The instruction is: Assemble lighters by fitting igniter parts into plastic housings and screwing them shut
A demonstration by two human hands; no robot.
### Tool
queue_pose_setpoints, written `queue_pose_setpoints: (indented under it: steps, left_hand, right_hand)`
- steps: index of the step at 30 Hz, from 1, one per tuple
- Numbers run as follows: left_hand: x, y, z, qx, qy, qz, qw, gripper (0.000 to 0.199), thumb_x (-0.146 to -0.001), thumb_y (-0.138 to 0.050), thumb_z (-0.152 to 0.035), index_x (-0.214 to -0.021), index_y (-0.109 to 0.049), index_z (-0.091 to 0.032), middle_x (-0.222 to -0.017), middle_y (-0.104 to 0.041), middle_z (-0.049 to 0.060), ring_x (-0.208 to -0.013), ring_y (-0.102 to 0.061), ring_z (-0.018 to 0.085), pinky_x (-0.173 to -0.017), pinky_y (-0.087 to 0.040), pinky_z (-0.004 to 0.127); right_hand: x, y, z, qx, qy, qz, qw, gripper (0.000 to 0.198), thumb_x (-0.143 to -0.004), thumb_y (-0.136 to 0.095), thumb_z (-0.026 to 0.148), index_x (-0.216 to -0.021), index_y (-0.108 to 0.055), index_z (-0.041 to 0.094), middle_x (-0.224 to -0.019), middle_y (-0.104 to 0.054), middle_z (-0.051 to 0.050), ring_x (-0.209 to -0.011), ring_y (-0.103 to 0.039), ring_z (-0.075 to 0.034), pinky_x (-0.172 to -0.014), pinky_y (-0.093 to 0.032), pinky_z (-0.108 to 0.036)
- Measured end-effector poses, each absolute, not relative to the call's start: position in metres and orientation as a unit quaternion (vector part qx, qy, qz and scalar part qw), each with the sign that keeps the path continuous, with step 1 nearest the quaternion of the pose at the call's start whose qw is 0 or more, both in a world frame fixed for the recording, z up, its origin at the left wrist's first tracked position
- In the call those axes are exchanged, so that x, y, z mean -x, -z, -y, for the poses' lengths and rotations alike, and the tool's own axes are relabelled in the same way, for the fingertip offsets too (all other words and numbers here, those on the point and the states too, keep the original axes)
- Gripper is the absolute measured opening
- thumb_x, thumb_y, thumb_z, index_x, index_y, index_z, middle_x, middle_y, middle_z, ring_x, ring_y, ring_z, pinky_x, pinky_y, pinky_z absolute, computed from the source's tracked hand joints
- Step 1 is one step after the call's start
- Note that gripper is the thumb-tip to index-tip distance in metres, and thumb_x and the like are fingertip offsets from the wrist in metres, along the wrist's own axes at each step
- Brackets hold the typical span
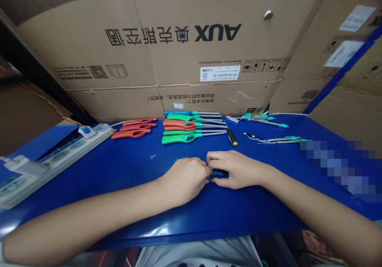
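Observation:
My left hand [186,179] is closed, its fingers wrapped round a blue lighter handle [217,174] low over the table. From the right, my right hand [234,169] pinches the same handle, thumb below and fingers above. Most of the handle is hidden by my fingers. Beyond my hands lies a row of long-nosed lighters [179,139] in green, orange and blue, with metal tubes pointing right. Several red and orange lighter handles without tubes [131,133] lie to their left. A black and yellow screwdriver [232,137] rests at the tube ends.
Loose metal tubes with teal ends and wires [288,139] lie at the right back. A few small screws [152,156] sit left of my hands. A white power strip [59,159] with plugs runs along the left. Cardboard [167,64] walls the back of the blue table [143,215].

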State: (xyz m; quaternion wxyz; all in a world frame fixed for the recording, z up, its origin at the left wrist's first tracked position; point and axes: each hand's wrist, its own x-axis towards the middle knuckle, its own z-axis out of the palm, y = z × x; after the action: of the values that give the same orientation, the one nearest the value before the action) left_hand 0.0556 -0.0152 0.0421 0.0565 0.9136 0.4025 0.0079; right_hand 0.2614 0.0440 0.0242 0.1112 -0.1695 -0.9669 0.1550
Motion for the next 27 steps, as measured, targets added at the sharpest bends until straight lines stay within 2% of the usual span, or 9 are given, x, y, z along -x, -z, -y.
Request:
queue_pose_setpoints:
  steps: [3, 5, 7, 9, 14, 18, 21, 24, 27]
  left_hand:
    - [-0.049, -0.038, 0.005, -0.906, -0.095, -0.390, 0.131, 0.017, -0.089, -0.073, -0.021, -0.106, -0.073, -0.022, -0.104, -0.075, 0.002, -0.101, -0.067, 0.023, -0.089, -0.054, 0.035]
    - [-0.038, -0.036, 0.002, -0.896, -0.136, -0.400, 0.137, 0.036, -0.084, -0.080, -0.029, -0.118, -0.070, -0.023, -0.119, -0.070, 0.005, -0.113, -0.062, 0.026, -0.100, -0.051, 0.040]
    - [-0.023, -0.033, -0.001, -0.873, -0.166, -0.440, 0.124, 0.065, -0.078, -0.085, -0.037, -0.136, -0.060, -0.022, -0.134, -0.062, 0.010, -0.126, -0.054, 0.031, -0.109, -0.046, 0.047]
    - [-0.008, -0.028, -0.004, -0.846, -0.175, -0.483, 0.139, 0.077, -0.076, -0.086, -0.040, -0.143, -0.053, -0.024, -0.140, -0.058, 0.011, -0.131, -0.051, 0.033, -0.112, -0.044, 0.051]
    - [0.018, -0.016, -0.008, -0.790, -0.209, -0.532, 0.221, 0.078, -0.074, -0.084, -0.048, -0.141, -0.055, -0.022, -0.128, -0.066, 0.011, -0.108, -0.066, 0.028, -0.096, -0.055, 0.045]
    - [0.019, -0.012, -0.007, -0.787, -0.244, -0.516, 0.235, 0.076, -0.074, -0.082, -0.041, -0.141, -0.053, -0.020, -0.109, -0.072, 0.007, -0.093, -0.070, 0.023, -0.086, -0.059, 0.041]
    - [0.014, -0.007, -0.005, -0.788, -0.279, -0.499, 0.226, 0.064, -0.078, -0.077, -0.034, -0.135, -0.056, -0.017, -0.107, -0.073, 0.006, -0.092, -0.070, 0.021, -0.087, -0.058, 0.039]
    - [0.008, -0.002, -0.005, -0.794, -0.295, -0.491, 0.204, 0.053, -0.083, -0.072, -0.030, -0.133, -0.059, -0.017, -0.105, -0.073, 0.006, -0.093, -0.070, 0.021, -0.089, -0.058, 0.038]
    - [0.005, 0.002, -0.006, -0.801, -0.306, -0.480, 0.186, 0.048, -0.086, -0.069, -0.027, -0.132, -0.059, -0.016, -0.107, -0.072, 0.007, -0.096, -0.069, 0.021, -0.090, -0.058, 0.038]
  right_hand:
    - [-0.268, -0.025, -0.050, 0.191, -0.199, 0.957, 0.094, 0.006, -0.090, -0.065, 0.024, -0.094, -0.065, 0.019, -0.102, -0.062, -0.003, -0.090, -0.063, -0.016, -0.077, -0.046, -0.027]
    - [-0.273, -0.028, -0.055, 0.200, -0.226, 0.949, 0.091, 0.007, -0.092, -0.066, 0.025, -0.096, -0.066, 0.020, -0.102, -0.061, -0.002, -0.090, -0.062, -0.015, -0.078, -0.045, -0.027]
    - [-0.277, -0.030, -0.059, 0.204, -0.251, 0.941, 0.098, 0.008, -0.093, -0.067, 0.028, -0.095, -0.067, 0.020, -0.101, -0.061, -0.002, -0.089, -0.060, -0.014, -0.079, -0.045, -0.026]
    - [-0.278, -0.030, -0.063, 0.205, -0.274, 0.932, 0.121, 0.011, -0.094, -0.067, 0.030, -0.093, -0.067, 0.019, -0.097, -0.060, -0.002, -0.084, -0.058, -0.013, -0.075, -0.045, -0.024]
    - [-0.274, -0.025, -0.068, 0.250, -0.261, 0.899, 0.245, 0.014, -0.095, -0.065, 0.030, -0.088, -0.064, 0.017, -0.083, -0.060, -0.001, -0.068, -0.053, -0.011, -0.063, -0.043, -0.023]
    - [-0.277, -0.024, -0.074, 0.327, -0.206, 0.864, 0.323, 0.018, -0.092, -0.063, 0.031, -0.081, -0.063, 0.017, -0.075, -0.059, -0.002, -0.064, -0.052, -0.012, -0.060, -0.041, -0.025]
    - [-0.285, -0.028, -0.078, 0.385, -0.293, 0.831, 0.274, 0.027, -0.087, -0.066, 0.040, -0.076, -0.059, 0.017, -0.062, -0.053, 0.002, -0.056, -0.046, -0.011, -0.053, -0.036, -0.024]
    - [-0.291, -0.033, -0.079, 0.354, -0.409, 0.829, 0.142, 0.033, -0.085, -0.068, 0.047, -0.077, -0.062, 0.016, -0.061, -0.055, 0.003, -0.055, -0.046, -0.010, -0.053, -0.036, -0.023]
    - [-0.291, -0.034, -0.076, 0.315, -0.437, 0.841, 0.048, 0.036, -0.086, -0.067, 0.046, -0.070, -0.062, 0.015, -0.056, -0.053, 0.003, -0.052, -0.044, -0.008, -0.051, -0.035, -0.022]
